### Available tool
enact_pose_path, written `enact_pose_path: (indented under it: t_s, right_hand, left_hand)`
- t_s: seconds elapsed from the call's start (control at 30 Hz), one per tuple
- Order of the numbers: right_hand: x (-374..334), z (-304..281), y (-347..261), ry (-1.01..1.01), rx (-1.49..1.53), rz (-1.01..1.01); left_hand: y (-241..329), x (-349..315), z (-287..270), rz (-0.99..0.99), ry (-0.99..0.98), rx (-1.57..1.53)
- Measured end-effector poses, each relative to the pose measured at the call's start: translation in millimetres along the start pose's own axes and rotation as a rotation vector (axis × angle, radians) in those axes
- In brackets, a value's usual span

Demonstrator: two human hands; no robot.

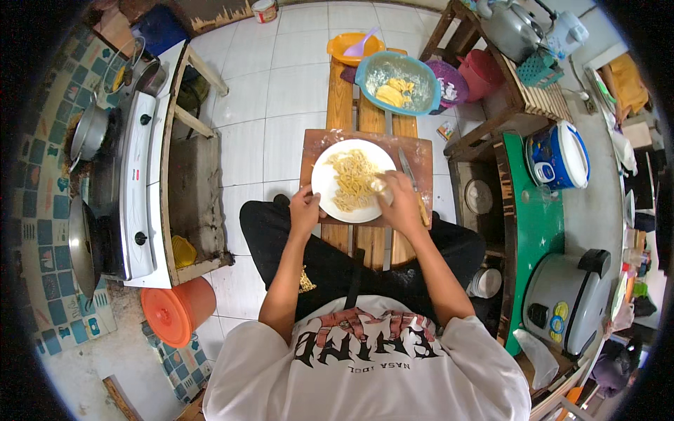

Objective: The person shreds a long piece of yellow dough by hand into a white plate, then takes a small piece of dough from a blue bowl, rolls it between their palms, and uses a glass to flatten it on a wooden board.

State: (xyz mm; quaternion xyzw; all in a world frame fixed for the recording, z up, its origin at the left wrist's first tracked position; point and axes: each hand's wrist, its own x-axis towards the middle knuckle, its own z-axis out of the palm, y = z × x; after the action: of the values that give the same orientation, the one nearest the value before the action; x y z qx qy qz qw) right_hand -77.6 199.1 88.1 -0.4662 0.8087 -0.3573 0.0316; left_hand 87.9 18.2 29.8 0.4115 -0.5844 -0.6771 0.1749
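A white plate (321,168) lies on a brown wooden board (312,145) in front of me, bearing a loose heap of pale yellow strips (353,184) that look like cut dough or noodles. My left hand (305,211) is closed on the plate's left rim, thumb on top. At the right rim my right hand (399,202) has its fingers bent together over the strips; a small pale bit shows by the fingertips, too small to name. Just beyond that hand, a knife (407,168) rests on the board's right side, its wooden handle toward me.
Beyond the board on the wooden bench (338,98) stand a light-blue basin (361,76) with floury yellow dough and an orange basin (337,48) with a purple spoon (358,49). A stove (138,182) stands left above an orange bucket (175,309); a rice cooker (569,302) sits right.
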Motion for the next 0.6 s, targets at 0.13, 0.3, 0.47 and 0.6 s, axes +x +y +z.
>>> enact_pose_path:
  t_s: [0.13,0.3,0.47,0.6]
  right_hand:
    - [7.9,34.5,-14.1,-0.200,-0.278,0.059]
    - [25.2,59.7,-8.5,-0.418,-0.290,0.278]
    - [27.9,52.2,23.0,-0.414,-0.094,0.171]
    - [42.2,7.2,-5.5,-0.227,0.072,0.106]
  left_hand:
    - [-14.9,-18.6,13.9,-0.017,0.019,0.007]
    - [-31.8,-4.3,15.9,0.056,-0.084,-0.041]
    - [-38.3,-4.8,19.1,0.038,-0.081,-0.151]
    - [-49.8,2.4,14.1,0.091,-0.080,-0.106]
